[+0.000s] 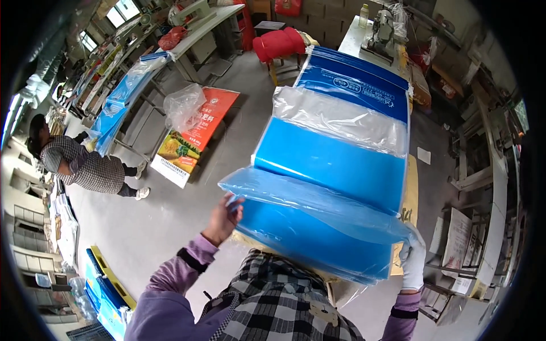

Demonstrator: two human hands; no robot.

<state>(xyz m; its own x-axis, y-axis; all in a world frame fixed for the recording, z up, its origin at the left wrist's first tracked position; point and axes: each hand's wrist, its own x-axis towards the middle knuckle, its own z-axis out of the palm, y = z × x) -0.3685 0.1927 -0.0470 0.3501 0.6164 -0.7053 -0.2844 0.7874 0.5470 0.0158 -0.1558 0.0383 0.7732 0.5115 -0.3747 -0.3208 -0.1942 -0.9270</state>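
A long stack of blue plastic bags (335, 165) with clear liners lies on a table in front of me. My bare left hand (224, 219) pinches the near left corner of the top bag's clear plastic liner (307, 199), lifting it a little. My right hand (413, 261), in a white glove, grips the near right corner of the same bag at the stack's edge. The far end of the stack shows dark blue printed bags (358, 77).
A person in a checked top (79, 165) bends over at the left. A printed orange sack (193, 136) with a clear bag on it lies on the floor. A sewing machine (384, 31) stands behind the stack. A red padded stool (278, 42) is at the back. Racks line the right side.
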